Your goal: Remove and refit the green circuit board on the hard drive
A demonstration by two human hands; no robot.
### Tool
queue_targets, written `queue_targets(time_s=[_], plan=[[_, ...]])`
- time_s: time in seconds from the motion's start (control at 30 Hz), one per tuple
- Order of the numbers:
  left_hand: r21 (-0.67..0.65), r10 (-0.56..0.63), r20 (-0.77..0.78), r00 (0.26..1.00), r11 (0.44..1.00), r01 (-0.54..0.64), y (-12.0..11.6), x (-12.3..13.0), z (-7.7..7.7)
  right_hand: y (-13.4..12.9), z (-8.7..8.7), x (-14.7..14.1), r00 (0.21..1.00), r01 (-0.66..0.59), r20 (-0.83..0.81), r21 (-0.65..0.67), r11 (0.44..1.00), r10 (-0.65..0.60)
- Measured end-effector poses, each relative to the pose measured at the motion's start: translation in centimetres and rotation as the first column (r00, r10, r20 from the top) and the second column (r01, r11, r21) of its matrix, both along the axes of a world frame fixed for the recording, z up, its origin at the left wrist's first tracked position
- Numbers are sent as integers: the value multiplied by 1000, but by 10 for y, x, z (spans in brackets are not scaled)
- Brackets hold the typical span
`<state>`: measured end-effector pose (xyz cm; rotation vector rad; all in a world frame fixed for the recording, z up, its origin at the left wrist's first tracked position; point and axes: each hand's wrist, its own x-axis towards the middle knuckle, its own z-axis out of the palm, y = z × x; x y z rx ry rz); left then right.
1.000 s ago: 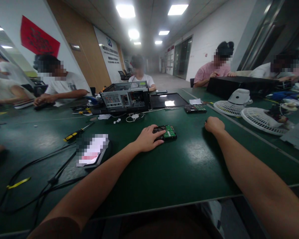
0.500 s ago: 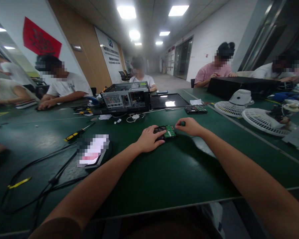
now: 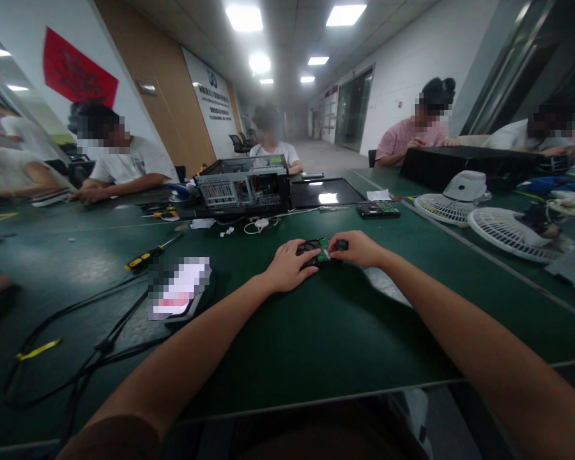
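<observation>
A hard drive (image 3: 322, 253) with a green circuit board on its upper face lies on the green table in front of me. Across its left part rests my left hand (image 3: 290, 266), gripping it with the thumb along the near edge and the fingers over the top. My right hand (image 3: 358, 248) is at the drive's right end, thumb and fingertips pinched together by the board. Whatever sits between those fingertips is too small or hidden to make out. Farther back on the right lies a similar drive (image 3: 378, 210).
An opened computer case (image 3: 244, 188) stands beyond my hands, beside a dark glossy panel (image 3: 326, 193). To the left are a screwdriver (image 3: 146, 259), a phone (image 3: 184, 291) and black cables (image 3: 103, 345). White fan parts (image 3: 450, 206) lie at right. Several people sit around the table.
My right hand has moved left, from beside the hard drive onto its right end. My left hand stays on the drive.
</observation>
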<state>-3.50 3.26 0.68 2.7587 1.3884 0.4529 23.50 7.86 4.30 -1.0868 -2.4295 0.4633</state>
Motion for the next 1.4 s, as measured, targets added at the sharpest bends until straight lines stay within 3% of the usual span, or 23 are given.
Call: queue_targets(time_s=[0.3, 0.57, 1.0, 1.4], plan=[[-12, -6, 13, 1000, 1000, 6, 2, -2, -2, -4, 7, 1, 1000, -10, 13, -44, 999, 11], [-5, -4, 8, 1000, 1000, 4, 2, -2, -2, 6, 3, 9, 995, 81, -57, 37, 996, -78], [23, -18, 14, 1000, 1000, 18, 1, -1, -2, -4, 7, 1, 993, 64, 99, -72, 995, -56], [9, -20, 3, 1000, 1000, 20, 3, -2, -2, -5, 7, -3, 985, 74, 156, -22, 997, -70]])
